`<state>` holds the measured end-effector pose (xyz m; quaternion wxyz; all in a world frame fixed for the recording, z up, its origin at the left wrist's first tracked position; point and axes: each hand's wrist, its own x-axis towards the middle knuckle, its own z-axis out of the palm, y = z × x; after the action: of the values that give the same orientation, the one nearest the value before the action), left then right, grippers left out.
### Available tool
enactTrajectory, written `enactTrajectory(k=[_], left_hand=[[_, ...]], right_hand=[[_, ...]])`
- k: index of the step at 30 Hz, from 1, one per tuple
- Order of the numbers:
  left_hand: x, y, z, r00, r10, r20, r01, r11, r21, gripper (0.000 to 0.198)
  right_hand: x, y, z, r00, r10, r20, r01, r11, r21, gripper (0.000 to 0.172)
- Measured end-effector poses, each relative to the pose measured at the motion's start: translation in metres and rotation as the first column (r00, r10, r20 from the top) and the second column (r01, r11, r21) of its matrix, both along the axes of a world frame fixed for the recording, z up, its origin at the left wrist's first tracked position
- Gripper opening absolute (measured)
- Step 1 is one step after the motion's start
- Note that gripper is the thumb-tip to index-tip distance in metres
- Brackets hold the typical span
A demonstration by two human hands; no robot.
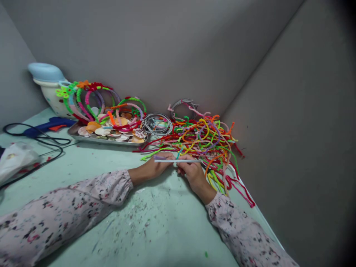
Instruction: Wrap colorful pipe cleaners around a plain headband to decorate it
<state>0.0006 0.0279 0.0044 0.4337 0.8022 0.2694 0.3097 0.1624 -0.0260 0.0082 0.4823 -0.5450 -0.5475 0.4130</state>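
My left hand is closed, pinching a thin pale grey strip that lies level between both hands. It looks like a piece of the grey banding in the coils. A fuzzy purple section shows at its left end. Closed around the same strip farther right is my right hand. Between the two hands, the end of a teal pipe cleaner sticks up at the fingertips; which hand grips it I cannot tell. Right behind the hands spreads a tangled heap of multicoloured pipe cleaners.
A metal tray holds shells and several pipe-cleaner-wrapped hoops. Coiled grey bands stand beside it. On the left are a blue glue gun, a black cable, a white plastic bag and a blue-lidded bin. Grey walls enclose the table.
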Motion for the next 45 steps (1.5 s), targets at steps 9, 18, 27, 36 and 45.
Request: enactTrajectory(k=[9,18,27,36,45], left_hand=[[0.002,-0.003,-0.005,1.000,0.016,0.009,-0.016,0.995,0.100,0.031],[0.001,-0.004,-0.004,0.998,0.032,0.049,-0.034,0.998,0.056,0.027],[0.003,-0.004,-0.005,0.990,0.055,0.126,-0.054,0.998,-0.014,0.029],[0.004,0.001,-0.011,0.988,0.042,0.149,-0.036,0.998,-0.045,0.029],[0.002,-0.003,-0.002,0.997,0.038,0.072,-0.037,0.999,-0.007,0.026]], right_hand=[[0.001,0.003,-0.005,0.999,-0.013,-0.045,0.010,0.999,-0.047,0.012],[0.001,0.000,-0.004,0.999,-0.037,-0.031,0.035,0.998,-0.058,0.013],[0.000,0.003,-0.003,0.999,-0.050,-0.013,0.049,0.996,-0.074,0.015],[-0.002,0.005,-0.003,0.998,-0.063,-0.009,0.061,0.992,-0.108,0.012],[0.000,0.007,-0.010,0.997,-0.056,-0.056,0.053,0.997,-0.065,0.008]])
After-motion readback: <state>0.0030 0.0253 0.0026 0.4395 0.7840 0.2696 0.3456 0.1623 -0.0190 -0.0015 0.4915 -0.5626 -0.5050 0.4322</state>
